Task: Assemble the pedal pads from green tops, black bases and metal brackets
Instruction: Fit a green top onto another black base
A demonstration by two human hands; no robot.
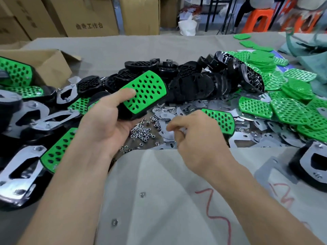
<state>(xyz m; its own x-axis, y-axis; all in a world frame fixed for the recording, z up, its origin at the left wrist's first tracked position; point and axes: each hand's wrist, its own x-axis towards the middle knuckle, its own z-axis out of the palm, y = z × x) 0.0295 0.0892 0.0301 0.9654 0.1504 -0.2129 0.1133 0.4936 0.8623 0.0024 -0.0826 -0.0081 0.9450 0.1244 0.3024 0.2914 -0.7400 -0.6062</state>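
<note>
Behind your grey-clothed worktop (159,191) stand cardboard boxes (85,16). Your left hand (106,119) holds a pedal pad (145,92) above the middle, green face up, its fingers (124,94) curled round it. Your right hand (194,133) hovers to the right of it over metal brackets (191,106) and nuts (143,132), fingers bent; you cannot tell whether they pinch anything. Beyond lie heaped black bases (192,82), with green tops (292,99) at the right.

One left hand (102,121), one right hand (194,138), one held pedal pad (145,92), one open cardboard box (53,66), nuts (141,133) beyond counting.
</note>
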